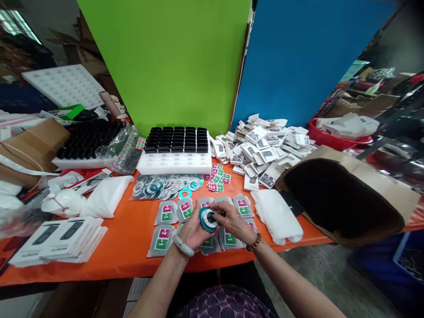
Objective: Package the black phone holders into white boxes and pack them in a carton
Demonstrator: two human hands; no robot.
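Note:
My left hand (pixel 192 229) is closed around a small stack of teal and silver rings (pixel 208 220), held just above the orange table (pixel 126 238). Pinching at the top ring of that stack is my right hand (pixel 232 221), its fingers pressed together. Below both hands lie several grey pouches with pink and green stickers (pixel 161 240). A single teal ring (pixel 184 193) lies a little further back, beside a clear bag of rings (pixel 162 187).
A white tray of black parts (pixel 175 150) stands at the back centre. A heap of small white packets (pixel 265 145) lies back right, an open brown paper bag (pixel 347 198) at right. White cards (pixel 56 240), folded white bags (pixel 106 194) and another black-part tray (pixel 82 141) sit left.

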